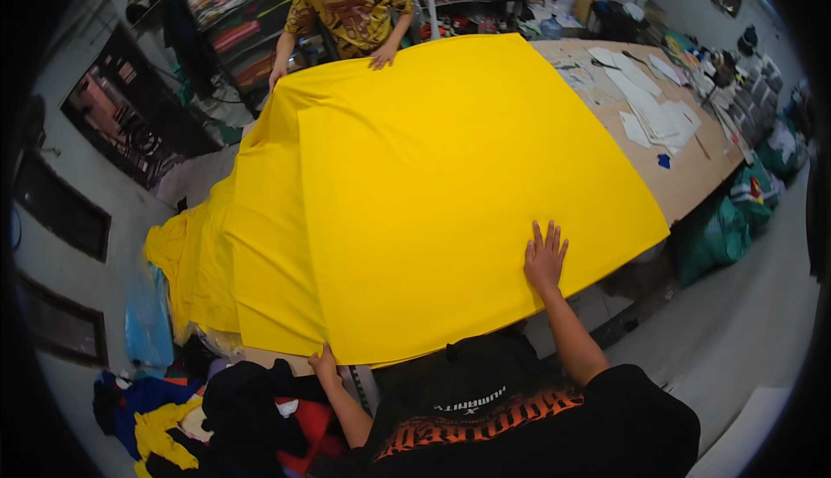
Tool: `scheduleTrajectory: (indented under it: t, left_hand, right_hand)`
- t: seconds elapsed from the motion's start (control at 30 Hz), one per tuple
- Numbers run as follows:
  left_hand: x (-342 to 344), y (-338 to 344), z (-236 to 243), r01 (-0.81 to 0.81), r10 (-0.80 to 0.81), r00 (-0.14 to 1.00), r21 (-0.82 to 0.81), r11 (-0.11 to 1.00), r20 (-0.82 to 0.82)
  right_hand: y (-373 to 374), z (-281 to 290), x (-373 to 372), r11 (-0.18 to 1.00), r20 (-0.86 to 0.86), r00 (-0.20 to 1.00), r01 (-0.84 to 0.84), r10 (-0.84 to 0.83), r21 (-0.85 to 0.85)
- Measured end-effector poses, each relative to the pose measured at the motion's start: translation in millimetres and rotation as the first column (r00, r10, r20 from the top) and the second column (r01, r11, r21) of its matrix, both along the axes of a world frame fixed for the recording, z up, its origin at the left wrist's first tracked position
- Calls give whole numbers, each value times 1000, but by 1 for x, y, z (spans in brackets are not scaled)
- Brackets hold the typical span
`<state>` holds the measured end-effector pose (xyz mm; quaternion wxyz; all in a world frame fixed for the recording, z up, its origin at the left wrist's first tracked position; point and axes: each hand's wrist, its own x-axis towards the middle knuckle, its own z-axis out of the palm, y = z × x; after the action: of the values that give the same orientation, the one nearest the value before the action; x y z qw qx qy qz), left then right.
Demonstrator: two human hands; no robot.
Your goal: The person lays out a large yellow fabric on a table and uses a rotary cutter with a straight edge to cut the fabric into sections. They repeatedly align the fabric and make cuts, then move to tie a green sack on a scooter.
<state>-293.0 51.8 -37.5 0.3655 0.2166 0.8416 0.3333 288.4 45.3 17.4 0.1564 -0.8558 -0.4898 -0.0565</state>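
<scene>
A large sheet of bright yellow fabric [450,175] lies over the table [666,123], smooth toward the right, rippled and bunched toward the left. My right hand [546,261] lies flat on its near right part, fingers spread. My left hand [325,361] pinches the fabric's near edge at lower centre, some fingertips hidden. Across from me, a person in a patterned yellow top [355,10] has both hands on the far edge, where the fabric rises in folds.
Paper pattern pieces [649,106] and scissors lie on the table's right part. Green sacks [710,240] stand below it. A mixed garment pile [242,417] is at lower left, beside a blue plastic bag [149,313]. Stocked shelves [225,10] and a doorway [121,110] are behind.
</scene>
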Motion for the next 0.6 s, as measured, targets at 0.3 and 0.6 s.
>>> scheduleTrajectory:
  t: [0.3, 0.6]
  left_hand:
    - [16, -16, 19, -308, 444, 887, 556, 772, -125]
    - [35, -31, 40, -366, 500, 852, 504, 783, -158]
  right_hand:
    - [-31, 1, 41, 964, 5, 967, 254, -255, -78]
    - [-57, -17, 58, 927, 29, 930, 369, -367, -73]
